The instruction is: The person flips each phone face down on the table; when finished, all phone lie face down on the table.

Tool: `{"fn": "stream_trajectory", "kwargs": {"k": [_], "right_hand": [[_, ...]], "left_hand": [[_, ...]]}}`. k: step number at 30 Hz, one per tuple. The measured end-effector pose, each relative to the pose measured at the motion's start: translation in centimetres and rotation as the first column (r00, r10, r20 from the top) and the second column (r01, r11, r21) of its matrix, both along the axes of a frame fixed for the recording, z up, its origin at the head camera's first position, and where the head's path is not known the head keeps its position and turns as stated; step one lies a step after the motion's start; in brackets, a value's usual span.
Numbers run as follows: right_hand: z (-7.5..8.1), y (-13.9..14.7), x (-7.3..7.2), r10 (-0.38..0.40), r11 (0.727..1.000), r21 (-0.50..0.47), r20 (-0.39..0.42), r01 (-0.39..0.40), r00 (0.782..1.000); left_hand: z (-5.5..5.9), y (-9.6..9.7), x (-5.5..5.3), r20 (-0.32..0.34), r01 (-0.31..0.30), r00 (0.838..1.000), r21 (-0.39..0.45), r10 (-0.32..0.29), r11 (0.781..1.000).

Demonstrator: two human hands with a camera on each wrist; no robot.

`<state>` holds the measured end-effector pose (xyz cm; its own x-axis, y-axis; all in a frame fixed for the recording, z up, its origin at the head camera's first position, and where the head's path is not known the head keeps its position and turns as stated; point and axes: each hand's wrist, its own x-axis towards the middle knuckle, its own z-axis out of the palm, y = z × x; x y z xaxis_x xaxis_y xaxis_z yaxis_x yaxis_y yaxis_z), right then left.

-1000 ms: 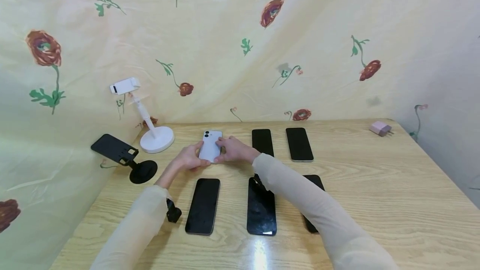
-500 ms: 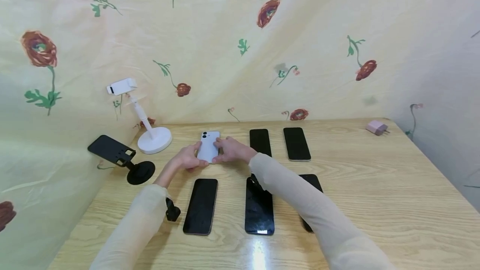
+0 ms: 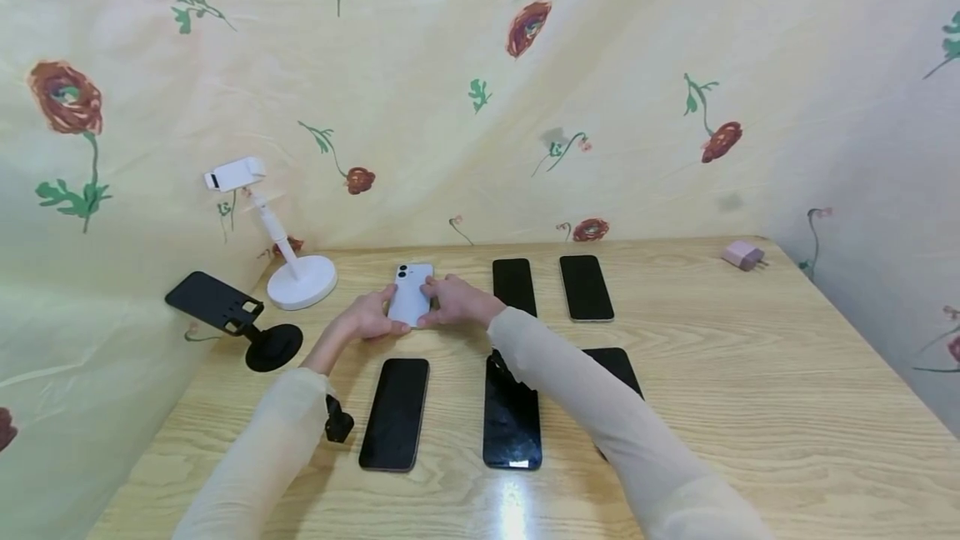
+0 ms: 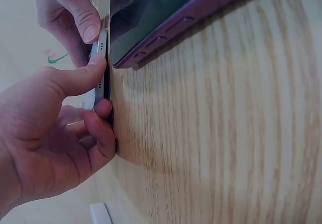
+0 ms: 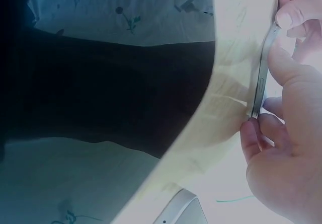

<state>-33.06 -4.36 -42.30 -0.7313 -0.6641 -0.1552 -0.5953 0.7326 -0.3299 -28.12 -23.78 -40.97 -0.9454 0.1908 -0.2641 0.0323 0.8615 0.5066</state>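
Note:
A pale lavender-white smartphone point(image 3: 410, 294) lies with its camera side up at the back left of the wooden table. My left hand point(image 3: 369, 315) grips its left side and near corner. On the opposite side, my right hand point(image 3: 461, 302) holds the right edge between thumb and fingers. The left wrist view shows the phone's bottom edge point(image 4: 99, 85), with both thumbs close together on it. In the right wrist view, my curled fingers point(image 5: 274, 128) meet the phone's side edge point(image 5: 261, 83).
Several dark-screened phones lie about, among them a front-left phone point(image 3: 394, 415), a front-middle phone point(image 3: 512, 427) and a back-right phone point(image 3: 587, 288). To the left stand a white phone stand point(image 3: 302, 282) and a black phone stand point(image 3: 273, 347). A pink charger plug point(image 3: 743, 255) sits back right.
The head view has turned slightly right, so everything appears shifted a little left. Both hands keep the same hold on the white smartphone, which stays in place on the table.

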Motion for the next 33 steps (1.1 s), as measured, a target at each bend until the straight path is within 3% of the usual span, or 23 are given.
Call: {"fn": "stream_trajectory", "kwargs": {"k": [16, 22, 26, 28, 30, 33], "right_hand": [[-0.4, 0.1, -0.2, -0.020, 1.000, -0.014, 0.030, 0.021, 0.999], [-0.1, 1.6, -0.5, 0.072, 0.996, -0.044, -0.001, -0.071, 0.997], [1.5, 4.0, -0.8, 0.103, 0.989, -0.105, -0.016, -0.104, 0.995], [2.7, 5.7, -1.0, 0.101, 0.983, -0.149, -0.017, -0.103, 0.995], [3.6, 7.7, -1.2, 0.079, 0.979, -0.186, -0.023, -0.082, 0.997], [4.6, 10.8, -2.0, 0.029, 0.974, -0.222, -0.028, -0.035, 0.999]], "left_hand": [[-0.9, 0.0, 0.0, -0.017, 0.014, 1.000, -0.001, -0.014, 1.000], [-1.8, 0.3, 0.0, -0.029, 0.012, 1.000, 0.008, -0.012, 1.000], [-1.6, 0.2, 0.1, -0.026, 0.009, 1.000, 0.031, -0.009, 0.999], [-1.2, 0.3, 0.4, -0.045, 0.020, 0.999, 0.014, -0.019, 1.000], [-0.6, 0.6, 1.0, -0.111, 0.035, 0.993, -0.048, -0.040, 0.998], [0.6, 2.4, 2.0, -0.243, 0.046, 0.966, -0.164, -0.086, 0.985]]}}
